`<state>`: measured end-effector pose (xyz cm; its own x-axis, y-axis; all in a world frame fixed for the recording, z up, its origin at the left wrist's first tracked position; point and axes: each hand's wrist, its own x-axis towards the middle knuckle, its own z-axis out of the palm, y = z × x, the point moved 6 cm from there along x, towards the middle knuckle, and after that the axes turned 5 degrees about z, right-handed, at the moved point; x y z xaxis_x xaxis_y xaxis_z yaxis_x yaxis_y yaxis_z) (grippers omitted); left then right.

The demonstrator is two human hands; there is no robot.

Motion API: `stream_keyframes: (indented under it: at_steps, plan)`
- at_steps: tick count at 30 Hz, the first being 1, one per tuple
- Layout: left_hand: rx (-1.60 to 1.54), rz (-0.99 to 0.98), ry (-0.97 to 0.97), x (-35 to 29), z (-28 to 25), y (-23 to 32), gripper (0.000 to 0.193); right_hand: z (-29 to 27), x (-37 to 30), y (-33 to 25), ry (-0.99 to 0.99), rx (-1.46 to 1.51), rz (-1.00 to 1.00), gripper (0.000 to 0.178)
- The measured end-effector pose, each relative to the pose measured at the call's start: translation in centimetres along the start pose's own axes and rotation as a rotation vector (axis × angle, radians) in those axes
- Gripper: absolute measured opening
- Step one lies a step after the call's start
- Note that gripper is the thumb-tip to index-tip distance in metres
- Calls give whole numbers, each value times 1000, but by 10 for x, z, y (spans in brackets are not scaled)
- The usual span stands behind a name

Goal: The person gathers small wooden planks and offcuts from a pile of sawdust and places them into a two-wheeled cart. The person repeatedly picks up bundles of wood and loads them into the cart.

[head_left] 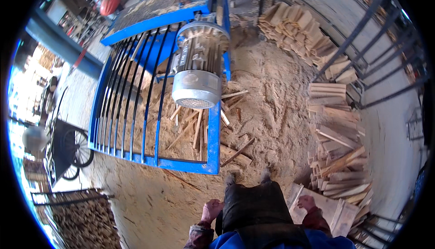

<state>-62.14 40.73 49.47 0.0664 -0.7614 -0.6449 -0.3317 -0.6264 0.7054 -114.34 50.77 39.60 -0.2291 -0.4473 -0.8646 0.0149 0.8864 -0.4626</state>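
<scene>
My left hand (211,209) hangs beside the dark apron (253,203), its fingers curled in with nothing visible in them. On the other side, my right hand (306,202) is also loosely closed and looks bare of any object. It shows in front of pale boards (342,215) at the lower right; whether it touches them I cannot tell. Ahead stands a blue-framed machine (210,156) with a row of bars and a grey electric motor (197,83), dusted with sawdust. Both hands are apart from it.
Stacked wood slats (337,133) line the right side, with another curved row (308,31) farther off beside metal racks (383,36). Sawdust (281,108) and loose wood strips (198,129) cover the floor. A wheeled cart (65,151) and a wood pile (86,217) are at the left.
</scene>
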Motion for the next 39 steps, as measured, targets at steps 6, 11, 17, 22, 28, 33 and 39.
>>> stream_keyframes:
  at_steps: [6, 11, 17, 22, 28, 33, 39]
  plan:
    - [-237, -60, 65, -57, 50, 9, 45, -44, 59, -164, -4, -214, -67, 19]
    - [13, -128, -41, -53, 90, -26, 43, -12, 73, -235, -67, -349, -145, 20]
    - [191, -293, -139, -47, 93, -11, 43, 55, 53, -247, -230, -480, -166, 21]
    - [124, -350, -136, -45, 108, -21, 47, 83, 67, -271, -276, -658, -137, 23]
    - [-113, -377, 62, -35, 140, -10, 37, 116, 105, -342, -385, -760, -149, 26]
    - [-167, -390, 183, -27, 179, 53, 26, 148, 167, -403, -543, -960, -321, 22]
    - [-268, -388, 330, -67, 228, 149, 24, 180, 186, -474, -591, -1331, -413, 22]
